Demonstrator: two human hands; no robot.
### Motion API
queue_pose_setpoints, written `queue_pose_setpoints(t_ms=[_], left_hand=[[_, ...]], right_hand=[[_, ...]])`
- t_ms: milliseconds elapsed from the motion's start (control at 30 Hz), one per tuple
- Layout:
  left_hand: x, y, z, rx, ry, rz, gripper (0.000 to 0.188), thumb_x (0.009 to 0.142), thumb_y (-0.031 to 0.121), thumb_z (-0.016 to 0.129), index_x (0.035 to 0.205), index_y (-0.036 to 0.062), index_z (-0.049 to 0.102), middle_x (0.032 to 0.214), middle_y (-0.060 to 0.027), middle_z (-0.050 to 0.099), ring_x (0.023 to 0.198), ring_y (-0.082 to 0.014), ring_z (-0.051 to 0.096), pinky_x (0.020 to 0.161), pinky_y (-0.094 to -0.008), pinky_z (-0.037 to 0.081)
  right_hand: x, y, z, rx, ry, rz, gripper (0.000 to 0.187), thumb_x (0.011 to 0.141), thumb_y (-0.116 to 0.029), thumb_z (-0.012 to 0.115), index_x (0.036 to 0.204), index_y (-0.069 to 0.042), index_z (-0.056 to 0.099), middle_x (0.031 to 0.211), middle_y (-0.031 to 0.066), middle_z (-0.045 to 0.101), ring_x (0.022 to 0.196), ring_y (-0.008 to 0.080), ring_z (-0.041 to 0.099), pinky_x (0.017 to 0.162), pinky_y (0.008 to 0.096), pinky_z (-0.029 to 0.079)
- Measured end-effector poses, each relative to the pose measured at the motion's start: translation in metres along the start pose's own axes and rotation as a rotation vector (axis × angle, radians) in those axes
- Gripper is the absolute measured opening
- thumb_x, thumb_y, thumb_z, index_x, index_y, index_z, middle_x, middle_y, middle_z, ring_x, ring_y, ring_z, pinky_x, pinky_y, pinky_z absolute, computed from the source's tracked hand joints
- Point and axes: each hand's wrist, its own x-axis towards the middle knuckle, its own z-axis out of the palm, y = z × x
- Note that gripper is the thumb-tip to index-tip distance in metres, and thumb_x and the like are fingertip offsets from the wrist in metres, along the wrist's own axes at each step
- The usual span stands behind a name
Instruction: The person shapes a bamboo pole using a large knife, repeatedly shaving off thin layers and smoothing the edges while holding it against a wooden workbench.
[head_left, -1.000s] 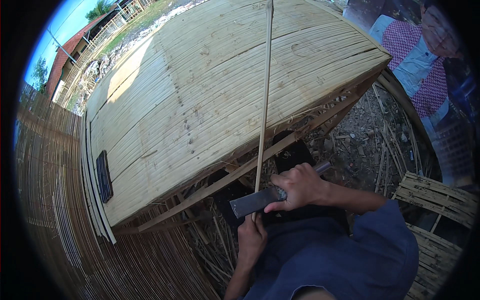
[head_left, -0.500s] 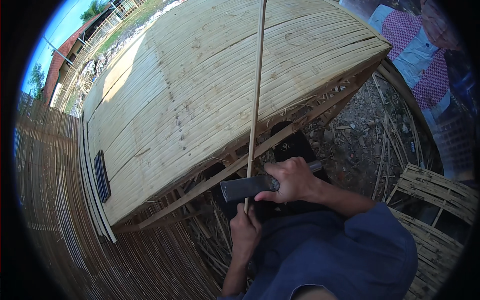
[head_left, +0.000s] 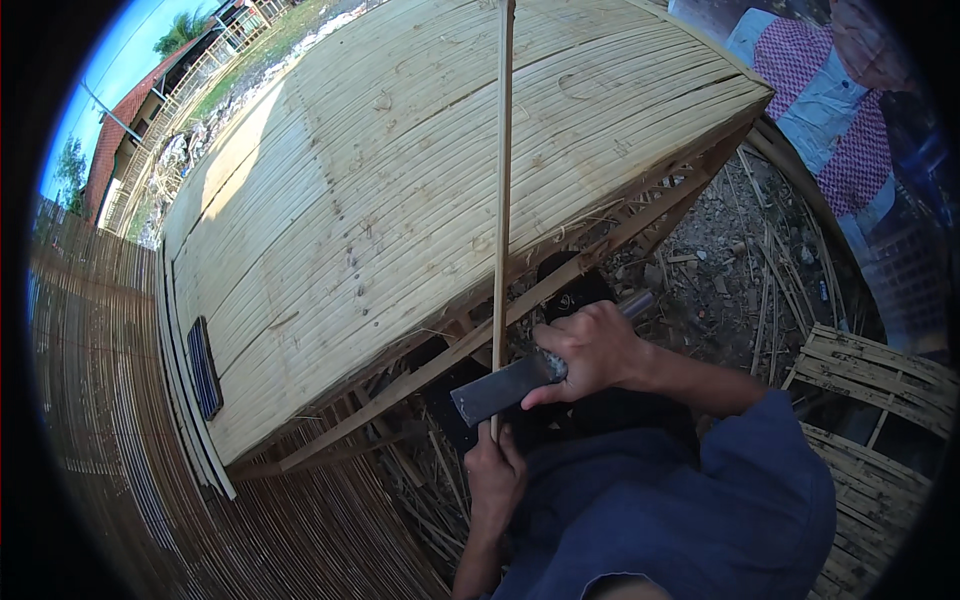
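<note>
A long, thin bamboo strip (head_left: 503, 190) runs from near my lap up across the slatted table top and out past the upper edge. Low down, its near end is pinched in my left hand (head_left: 495, 468). My right hand (head_left: 592, 350) is wrapped around a broad-bladed knife (head_left: 500, 391), its thumb pressed along the blade's base. The dark, blunt-ended blade lies across the strip just above my left hand, and the handle sticks out beyond my right hand. Whether the edge bites into the strip cannot be made out.
The bamboo-slat table (head_left: 400, 180) fills the middle, a dark ridged object (head_left: 204, 367) at its left edge. A bamboo blind (head_left: 110, 400) hangs at left. Slatted bamboo panels (head_left: 870, 390) lie at lower right; scraps litter the ground (head_left: 740, 260). Patterned cloth (head_left: 810, 110) is at upper right.
The knife has tilted, its tip dropping lower and its handle end rising. My right hand has shifted slightly right. The strip's upper part has swung a little left.
</note>
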Motion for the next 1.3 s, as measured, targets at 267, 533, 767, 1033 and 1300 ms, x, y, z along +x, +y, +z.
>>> queue_pose_setpoints(t_ms=[267,533,767,1033,1300], left_hand=[[-0.008,-0.007,0.011,-0.042,-0.042,-0.010,0.017,0.090,0.007,0.047,0.105,-0.0017,0.051,0.066,-0.0244,0.056,0.061,-0.0435,0.057,0.050,-0.0472,0.043],[-0.004,0.008,0.006,-0.092,-0.121,-0.166,0.018,0.089,0.006,0.048,0.106,-0.0013,0.050,0.074,-0.0253,0.059,0.064,-0.0420,0.060,0.050,-0.0455,0.045],[0.018,0.006,-0.003,-0.064,-0.033,-0.144,0.013,0.090,0.004,0.045,0.100,-0.0024,0.051,0.069,-0.0238,0.057,0.063,-0.0431,0.058,0.052,-0.0447,0.042],[0.006,0.003,0.003,-0.153,-0.073,0.010,0.017,0.086,0.000,0.044,0.096,-0.0051,0.056,0.083,-0.0240,0.059,0.080,-0.0417,0.058,0.070,-0.0436,0.043],[0.009,0.004,0.003,-0.225,-0.087,-0.031,0.018,0.087,0.001,0.042,0.094,-0.0048,0.058,0.084,-0.0226,0.060,0.082,-0.0414,0.059,0.072,-0.0418,0.044]], right_hand=[[-0.013,-0.013,0.011,0.060,0.008,0.022,0.070,0.068,-0.074,0.056,0.065,-0.004,0.055,0.054,0.0108,0.056,0.049,0.0318,0.059,0.046,0.0403,0.048],[-0.011,-0.009,0.016,0.104,0.056,0.032,0.070,0.068,-0.073,0.056,0.066,-0.003,0.055,0.054,0.0110,0.056,0.052,0.0325,0.060,0.046,0.0401,0.048],[-0.002,-0.017,0.012,0.164,0.050,0.169,0.068,0.068,-0.071,0.058,0.065,-0.004,0.053,0.052,0.0118,0.054,0.052,0.0332,0.059,0.046,0.0407,0.047],[-0.010,-0.017,0.020,0.167,0.078,0.011,0.067,0.069,-0.071,0.058,0.064,-0.004,0.052,0.056,0.0077,0.056,0.051,0.0297,0.059,0.045,0.0369,0.048],[-0.008,-0.016,0.019,0.172,0.011,0.005,0.069,0.067,-0.072,0.059,0.070,-0.003,0.057,0.056,0.0091,0.057,0.052,0.0301,0.060,0.046,0.0377,0.048]])
